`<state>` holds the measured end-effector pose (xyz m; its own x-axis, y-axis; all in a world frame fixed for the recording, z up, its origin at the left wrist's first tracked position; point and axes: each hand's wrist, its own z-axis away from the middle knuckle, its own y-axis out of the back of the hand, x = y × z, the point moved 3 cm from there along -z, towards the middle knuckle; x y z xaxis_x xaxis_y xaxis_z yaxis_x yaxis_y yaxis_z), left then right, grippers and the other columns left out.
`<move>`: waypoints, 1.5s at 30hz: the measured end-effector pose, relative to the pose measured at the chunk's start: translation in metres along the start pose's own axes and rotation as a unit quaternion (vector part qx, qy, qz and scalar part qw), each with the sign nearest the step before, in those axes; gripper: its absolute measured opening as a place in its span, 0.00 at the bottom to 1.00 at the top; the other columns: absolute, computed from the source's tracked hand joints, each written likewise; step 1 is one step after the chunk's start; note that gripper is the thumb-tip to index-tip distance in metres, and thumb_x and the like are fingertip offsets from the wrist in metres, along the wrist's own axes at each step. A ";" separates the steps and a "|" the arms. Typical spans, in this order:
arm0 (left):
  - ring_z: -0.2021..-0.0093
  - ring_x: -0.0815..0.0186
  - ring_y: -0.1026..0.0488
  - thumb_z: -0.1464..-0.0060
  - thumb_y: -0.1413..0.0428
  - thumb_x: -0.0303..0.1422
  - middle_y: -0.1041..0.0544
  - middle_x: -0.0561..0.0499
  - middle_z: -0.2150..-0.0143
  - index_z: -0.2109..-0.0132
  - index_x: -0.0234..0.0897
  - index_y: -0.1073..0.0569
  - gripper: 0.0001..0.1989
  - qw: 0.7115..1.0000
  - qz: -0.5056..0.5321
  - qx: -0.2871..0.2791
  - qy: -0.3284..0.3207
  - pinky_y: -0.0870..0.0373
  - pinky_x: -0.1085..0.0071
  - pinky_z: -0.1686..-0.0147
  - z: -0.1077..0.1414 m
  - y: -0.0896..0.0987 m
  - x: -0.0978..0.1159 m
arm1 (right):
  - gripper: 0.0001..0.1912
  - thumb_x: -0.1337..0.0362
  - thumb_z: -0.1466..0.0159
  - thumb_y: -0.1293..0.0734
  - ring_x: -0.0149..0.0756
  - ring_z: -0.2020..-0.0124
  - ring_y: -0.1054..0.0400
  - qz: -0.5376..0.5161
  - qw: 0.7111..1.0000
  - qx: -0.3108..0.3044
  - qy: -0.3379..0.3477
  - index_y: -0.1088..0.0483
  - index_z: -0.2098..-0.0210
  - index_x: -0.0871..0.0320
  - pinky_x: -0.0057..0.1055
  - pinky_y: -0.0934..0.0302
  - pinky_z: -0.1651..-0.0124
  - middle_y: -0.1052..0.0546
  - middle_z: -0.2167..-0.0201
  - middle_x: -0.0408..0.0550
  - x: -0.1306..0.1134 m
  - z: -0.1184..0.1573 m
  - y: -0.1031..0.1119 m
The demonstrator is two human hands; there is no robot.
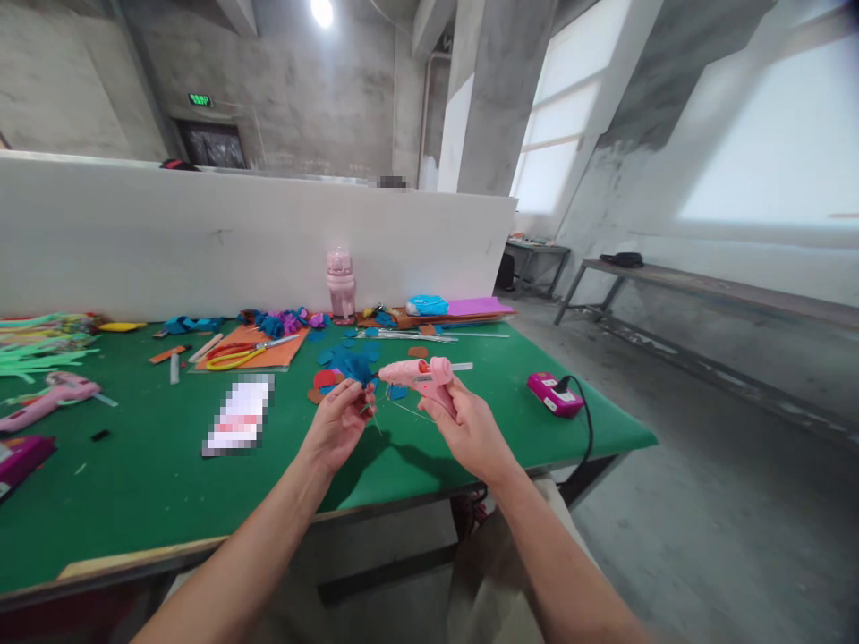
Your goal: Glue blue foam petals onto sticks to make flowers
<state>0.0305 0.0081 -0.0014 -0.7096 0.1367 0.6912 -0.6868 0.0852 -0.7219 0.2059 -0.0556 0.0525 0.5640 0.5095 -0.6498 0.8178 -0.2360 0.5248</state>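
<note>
Your left hand (341, 420) pinched a dark blue, ruffled piece (353, 366) between its fingertips, with a thin stem hanging below, while your right hand (473, 434) was wrapped around the grip of a pink glue gun (412, 374). The gun's nozzle pointed at the blue piece and sat just beside it; whether the two touched, you could not tell. A translucent glue stick (463, 366) jutted from the gun's back end. Both things were held above the near part of the green surface (154, 492). Around and behind your left hand lay flat cutouts, among them a red one (324, 378) and a brown one (417, 351). To your left were a blurred-out white sheet (242, 413) and, beyond it, scissors with yellow and red handles (232, 360) on orange sheets (287, 357). A magenta box (556, 395) with a black cable plugged in stood to your right, and a pink bottle (341, 291) stood upright by the white partition (268, 246).
</note>
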 end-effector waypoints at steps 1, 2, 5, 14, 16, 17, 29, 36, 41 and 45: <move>0.73 0.70 0.28 0.61 0.38 0.28 0.25 0.51 0.71 0.72 0.34 0.29 0.08 1.000 -0.001 0.000 0.000 0.33 0.73 0.72 0.000 0.000 0.000 | 0.12 0.60 0.38 0.42 0.41 0.48 0.36 -0.001 1.000 -0.001 0.001 0.30 0.61 0.57 0.36 0.42 0.48 0.29 0.52 0.53 0.000 0.000 0.000; 0.73 0.70 0.28 0.61 0.38 0.28 0.25 0.51 0.71 0.71 0.34 0.29 0.08 1.000 -0.002 -0.001 -0.001 0.33 0.73 0.72 0.000 0.000 0.000 | 0.12 0.60 0.38 0.42 0.41 0.48 0.36 -0.002 1.000 -0.003 0.002 0.31 0.60 0.57 0.36 0.42 0.47 0.29 0.52 0.53 0.000 0.000 0.000; 0.73 0.70 0.28 0.61 0.38 0.28 0.25 0.51 0.71 0.71 0.34 0.29 0.08 1.000 -0.002 -0.003 -0.001 0.34 0.73 0.72 0.000 0.000 0.000 | 0.12 0.60 0.38 0.41 0.41 0.48 0.37 -0.005 1.000 -0.003 0.004 0.31 0.60 0.57 0.36 0.43 0.47 0.29 0.51 0.53 0.000 0.000 -0.001; 0.73 0.69 0.28 0.61 0.38 0.27 0.25 0.51 0.72 0.72 0.34 0.29 0.08 1.000 0.002 -0.004 0.004 0.33 0.73 0.73 0.001 -0.001 -0.001 | 0.18 0.61 0.38 0.41 0.42 0.47 0.37 -0.003 1.000 -0.005 0.006 0.36 0.49 0.59 0.37 0.42 0.47 0.30 0.49 0.54 -0.002 0.000 -0.001; 0.73 0.69 0.28 0.61 0.38 0.27 0.24 0.50 0.72 0.72 0.34 0.29 0.07 1.000 0.002 -0.001 0.003 0.33 0.73 0.73 0.001 -0.001 -0.001 | 0.19 0.61 0.38 0.41 0.42 0.47 0.37 -0.001 1.000 -0.002 0.007 0.38 0.48 0.58 0.37 0.42 0.47 0.31 0.49 0.54 -0.002 0.000 0.000; 0.73 0.69 0.28 0.61 0.38 0.27 0.24 0.50 0.72 0.72 0.34 0.29 0.07 1.000 0.003 0.000 0.003 0.33 0.73 0.73 0.001 -0.001 -0.001 | 0.19 0.61 0.38 0.41 0.42 0.47 0.37 0.000 1.000 0.001 0.008 0.38 0.47 0.58 0.38 0.42 0.47 0.31 0.49 0.54 -0.002 0.000 0.000; 0.73 0.69 0.28 0.61 0.38 0.27 0.25 0.51 0.71 0.72 0.35 0.29 0.07 1.000 -0.001 -0.006 0.006 0.33 0.73 0.73 0.000 -0.001 -0.001 | 0.19 0.61 0.38 0.41 0.42 0.48 0.37 0.000 1.000 0.006 0.009 0.37 0.48 0.58 0.37 0.41 0.48 0.30 0.50 0.53 -0.002 0.001 0.000; 0.73 0.69 0.28 0.61 0.38 0.27 0.24 0.51 0.71 0.72 0.34 0.29 0.07 1.000 0.001 -0.006 0.008 0.34 0.72 0.72 -0.001 0.000 -0.001 | 0.20 0.62 0.38 0.41 0.42 0.47 0.37 0.003 1.000 0.006 0.010 0.39 0.46 0.57 0.38 0.42 0.47 0.31 0.49 0.53 -0.001 0.000 0.000; 0.73 0.69 0.28 0.61 0.38 0.28 0.25 0.51 0.71 0.72 0.34 0.29 0.07 1.000 -0.003 -0.009 0.010 0.34 0.73 0.72 0.000 0.000 -0.001 | 0.22 0.62 0.38 0.41 0.42 0.44 0.41 0.004 1.000 0.010 0.016 0.41 0.44 0.58 0.37 0.43 0.45 0.33 0.47 0.53 -0.002 0.000 0.000; 0.73 0.69 0.28 0.61 0.38 0.28 0.25 0.51 0.71 0.72 0.34 0.29 0.08 1.000 -0.003 -0.006 0.009 0.34 0.73 0.73 -0.001 0.001 -0.001 | 0.22 0.62 0.38 0.41 0.41 0.45 0.40 0.003 1.000 0.004 0.014 0.41 0.44 0.58 0.36 0.44 0.45 0.33 0.46 0.53 -0.001 0.000 -0.001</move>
<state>0.0312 0.0087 -0.0028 -0.7022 0.1537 0.6952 -0.6894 0.0972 -0.7179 0.2049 -0.0562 0.0524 0.5654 0.5316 -0.6307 0.8155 -0.2453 0.5243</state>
